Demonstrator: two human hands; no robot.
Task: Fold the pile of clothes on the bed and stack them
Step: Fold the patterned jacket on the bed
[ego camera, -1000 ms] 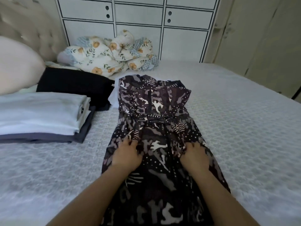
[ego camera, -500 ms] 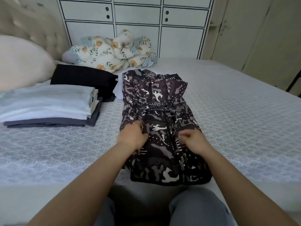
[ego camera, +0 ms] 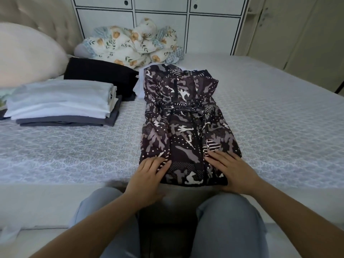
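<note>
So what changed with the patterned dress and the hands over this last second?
Both hands slid down the patterned dress to its near hem; left hand and right hand now rest flat at its corners. The folded stack stayed put.

**Bare forearms, light blue-grey denim trousers**

Two bare forearms, no sleeves showing anywhere along their visible length. No rings, watch or bracelet seen on the left hand (ego camera: 149,175) or the right hand (ego camera: 233,172). Short, plain fingernails, unpainted as far as can be told. Lower down, legs in light blue-grey denim trousers (ego camera: 229,226), fabric smooth over both thighs, faintly creased near the knees. Darker shadowed gap between the two legs.
</note>
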